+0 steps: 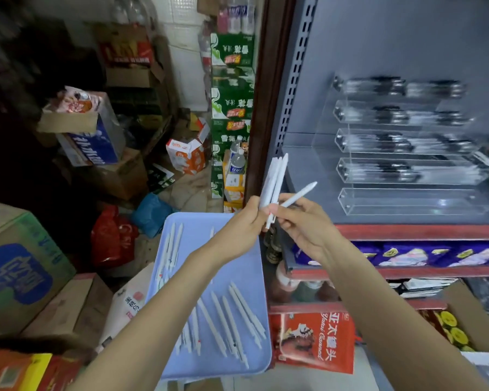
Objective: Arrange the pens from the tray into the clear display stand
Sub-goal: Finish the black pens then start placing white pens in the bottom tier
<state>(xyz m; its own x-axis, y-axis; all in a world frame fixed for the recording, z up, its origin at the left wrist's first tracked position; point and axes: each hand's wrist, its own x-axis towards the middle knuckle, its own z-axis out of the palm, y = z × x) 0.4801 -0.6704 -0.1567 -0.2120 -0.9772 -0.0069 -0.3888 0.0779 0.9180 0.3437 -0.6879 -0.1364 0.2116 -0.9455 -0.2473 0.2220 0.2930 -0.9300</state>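
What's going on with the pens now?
Left hand grips pen bundle. Right hand pinches one pen. Stand bottom row empty. More pens in tray.

Grey shelving unit [378, 52], stacked cardboard boxes [20, 266], cluttered floor [192, 190]

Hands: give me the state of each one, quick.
Left hand: grip closed round a bundle of white pens.
Right hand: grip pinching a single white pen.

Both hands [244, 224] [302, 224] raised, fingers curled
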